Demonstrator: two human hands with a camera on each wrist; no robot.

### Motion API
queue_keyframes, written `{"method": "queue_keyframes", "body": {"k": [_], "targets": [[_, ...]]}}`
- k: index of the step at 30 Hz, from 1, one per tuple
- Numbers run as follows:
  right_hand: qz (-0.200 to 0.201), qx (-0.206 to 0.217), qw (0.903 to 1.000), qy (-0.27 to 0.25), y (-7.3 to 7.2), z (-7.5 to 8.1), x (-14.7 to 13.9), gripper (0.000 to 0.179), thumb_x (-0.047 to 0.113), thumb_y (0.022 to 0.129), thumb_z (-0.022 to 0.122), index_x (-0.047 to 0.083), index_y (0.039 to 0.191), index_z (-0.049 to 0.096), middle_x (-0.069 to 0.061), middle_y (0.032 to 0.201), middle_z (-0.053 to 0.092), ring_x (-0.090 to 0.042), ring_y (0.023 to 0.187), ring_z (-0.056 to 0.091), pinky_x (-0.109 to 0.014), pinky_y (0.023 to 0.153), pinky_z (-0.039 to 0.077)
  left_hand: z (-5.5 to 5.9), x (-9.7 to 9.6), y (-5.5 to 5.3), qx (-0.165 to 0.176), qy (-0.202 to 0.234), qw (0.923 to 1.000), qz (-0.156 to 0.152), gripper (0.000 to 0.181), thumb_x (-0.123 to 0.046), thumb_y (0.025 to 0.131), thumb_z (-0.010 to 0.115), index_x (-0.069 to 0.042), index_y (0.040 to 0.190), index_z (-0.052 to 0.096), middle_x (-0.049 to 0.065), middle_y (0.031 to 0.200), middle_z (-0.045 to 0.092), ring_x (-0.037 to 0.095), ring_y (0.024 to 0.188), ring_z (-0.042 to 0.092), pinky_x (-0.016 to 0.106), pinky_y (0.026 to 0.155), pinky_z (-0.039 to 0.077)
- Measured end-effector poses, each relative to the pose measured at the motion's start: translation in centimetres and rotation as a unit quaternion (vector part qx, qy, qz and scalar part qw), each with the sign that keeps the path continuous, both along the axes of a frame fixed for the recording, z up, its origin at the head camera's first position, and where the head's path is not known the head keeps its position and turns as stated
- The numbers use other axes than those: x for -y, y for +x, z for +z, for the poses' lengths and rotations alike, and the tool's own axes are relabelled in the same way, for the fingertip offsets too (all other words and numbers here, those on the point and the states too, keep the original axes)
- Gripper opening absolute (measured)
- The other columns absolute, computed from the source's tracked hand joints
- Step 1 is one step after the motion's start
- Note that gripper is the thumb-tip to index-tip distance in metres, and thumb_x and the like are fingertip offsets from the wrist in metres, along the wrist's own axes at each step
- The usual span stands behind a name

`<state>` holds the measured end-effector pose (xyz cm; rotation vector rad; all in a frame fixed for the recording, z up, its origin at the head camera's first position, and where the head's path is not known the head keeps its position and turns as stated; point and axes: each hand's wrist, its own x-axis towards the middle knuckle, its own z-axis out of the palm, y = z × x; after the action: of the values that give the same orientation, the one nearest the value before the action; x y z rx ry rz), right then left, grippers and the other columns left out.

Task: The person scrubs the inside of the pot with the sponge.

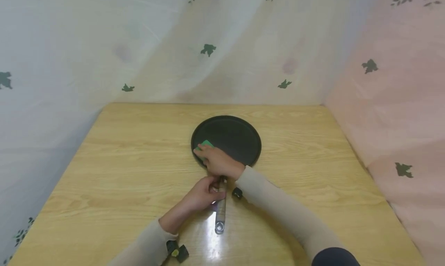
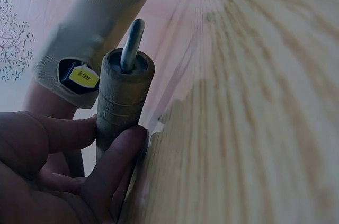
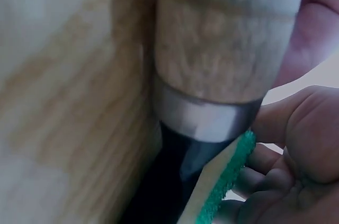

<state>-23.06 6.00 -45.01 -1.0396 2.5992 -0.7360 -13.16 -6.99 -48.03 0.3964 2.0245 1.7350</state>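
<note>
A round black frying pan [image 1: 231, 136] lies on the table, its wooden handle [image 1: 221, 212] pointing toward me. My left hand [image 1: 201, 194] grips the handle, and in the left wrist view thumb and fingers close around the wood [image 2: 123, 99] below a metal hanging loop [image 2: 132, 44]. Over the pan's left part, my right hand [image 1: 221, 162] holds a sponge [image 1: 206, 143] with its green scouring side up. The right wrist view shows the fingers along that green layer [image 3: 229, 179], beside the handle's metal collar [image 3: 206, 118]. The fingers hide most of the sponge from above.
The pan stands on a light wood-grain table [image 1: 139, 150]. A small dark object [image 1: 237, 193] is at the right sleeve, and two dark pieces with a yellow-green spot [image 1: 177, 251] are by the left sleeve. Patterned cloth [image 1: 226, 46] hangs behind the table, and pink cloth [image 1: 393, 115] on the right.
</note>
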Motion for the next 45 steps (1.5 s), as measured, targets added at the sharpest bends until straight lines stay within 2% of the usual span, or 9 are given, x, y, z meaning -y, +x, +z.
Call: {"method": "queue_keyframes", "body": {"k": [7, 9, 11, 14, 17, 30, 39, 42, 45], "targets": [[0.005, -0.008, 0.9993, 0.035, -1.6, 0.1, 0.9, 0.054, 0.0, 0.106, 0.057, 0.002, 0.158, 0.044, -0.023, 0.166, 0.033, -0.041, 0.15, 0.036, -0.05, 0.126, 0.03, 0.0, 0.2, 0.0, -0.001, 0.001, 1.0, -0.007, 0.049, 0.004, 0.096, 0.067, 0.022, 0.136, 0.048, 0.021, 0.112, 0.064, 0.012, 0.074, 0.065, 0.035, 0.062, 0.065], [-0.001, -0.003, 0.9991, 0.042, -2.0, 0.1, 1.1, 0.055, 0.0, 0.106, 0.057, 0.003, 0.159, 0.042, -0.022, 0.167, 0.032, -0.036, 0.135, 0.058, -0.043, 0.121, 0.041, 0.0, 0.2, -0.1, -0.009, 0.0, 0.9999, -0.01, 0.047, 0.004, 0.096, 0.067, 0.021, 0.135, 0.05, 0.021, 0.11, 0.065, 0.011, 0.074, 0.065, 0.034, 0.062, 0.064], [-0.01, 0.012, 0.9988, 0.045, -2.3, 0.2, 1.3, 0.056, 0.001, 0.107, 0.055, 0.005, 0.16, 0.041, -0.019, 0.169, 0.029, -0.026, 0.1, 0.071, -0.032, 0.103, 0.055, 0.1, 0.2, -0.1, -0.013, -0.002, 0.9998, -0.013, 0.046, 0.003, 0.096, 0.068, 0.021, 0.134, 0.051, 0.021, 0.11, 0.066, 0.011, 0.073, 0.065, 0.033, 0.062, 0.063], [-0.025, 0.041, 0.998, 0.041, -2.8, 0.2, 1.5, 0.057, 0.0, 0.108, 0.053, 0.008, 0.162, 0.038, -0.017, 0.17, 0.026, -0.013, 0.053, 0.049, -0.021, 0.062, 0.053, 0.1, 0.2, -0.2, -0.011, -0.002, 0.9998, -0.016, 0.047, 0.003, 0.096, 0.068, 0.02, 0.136, 0.05, 0.022, 0.111, 0.066, 0.011, 0.073, 0.065, 0.032, 0.062, 0.063], [-0.036, 0.06, 0.997, 0.033, -3.3, 0.2, 1.7, 0.058, -0.002, 0.108, 0.051, 0.009, 0.163, 0.038, -0.016, 0.171, 0.024, -0.006, 0.045, 0.041, -0.016, 0.049, 0.046, 0.1, 0.2, -0.2, -0.002, -0.004, 0.9999, -0.015, 0.049, 0.002, 0.097, 0.068, 0.02, 0.139, 0.049, 0.022, 0.113, 0.066, 0.011, 0.073, 0.065, 0.031, 0.062, 0.063], [-0.072, 0.084, 0.9924, 0.053, -5.0, 0.6, 2.4, 0.061, -0.005, 0.107, 0.048, 0.012, 0.164, 0.035, -0.01, 0.174, 0.02, -0.005, 0.048, 0.043, -0.015, 0.049, 0.045, 0.2, 0.2, -0.2, 0.016, -0.004, 0.9998, -0.008, 0.057, 0.002, 0.096, 0.069, 0.021, 0.144, 0.044, 0.021, 0.114, 0.066, 0.012, 0.073, 0.066, 0.036, 0.062, 0.065], [-0.104, 0.095, 0.9872, 0.076, -6.8, 0.9, 2.7, 0.066, -0.005, 0.106, 0.049, 0.017, 0.166, 0.033, -0.005, 0.175, 0.016, -0.023, 0.079, 0.058, -0.017, 0.05, 0.046, 0.3, 0.2, -0.1, 0.022, -0.004, 0.9997, 0.0, 0.057, 0.003, 0.095, 0.07, 0.021, 0.143, 0.045, 0.021, 0.113, 0.066, 0.013, 0.074, 0.066, 0.034, 0.063, 0.064], [-0.115, 0.092, 0.986, 0.078, -7.5, 0.9, 2.6, 0.065, -0.003, 0.107, 0.049, 0.017, 0.166, 0.033, -0.004, 0.176, 0.017, -0.024, 0.109, 0.063, -0.023, 0.067, 0.054, 0.2, 0.2, -0.1, 0.03, 0.0, 0.9996, -0.001, 0.057, 0.003, 0.095, 0.07, 0.02, 0.143, 0.045, 0.022, 0.115, 0.066, 0.013, 0.075, 0.067, 0.034, 0.062, 0.064], [-0.112, 0.081, 0.9865, 0.087, -8.2, 1.0, 2.3, 0.062, 0.002, 0.108, 0.049, 0.017, 0.166, 0.033, -0.004, 0.176, 0.018, -0.03, 0.15, 0.04, -0.034, 0.103, 0.052, 0.1, 0.3, -0.1, 0.03, 0.0, 0.9995, -0.001, 0.056, 0.002, 0.095, 0.07, 0.02, 0.142, 0.046, 0.021, 0.115, 0.067, 0.013, 0.073, 0.067, 0.034, 0.062, 0.064]]}}
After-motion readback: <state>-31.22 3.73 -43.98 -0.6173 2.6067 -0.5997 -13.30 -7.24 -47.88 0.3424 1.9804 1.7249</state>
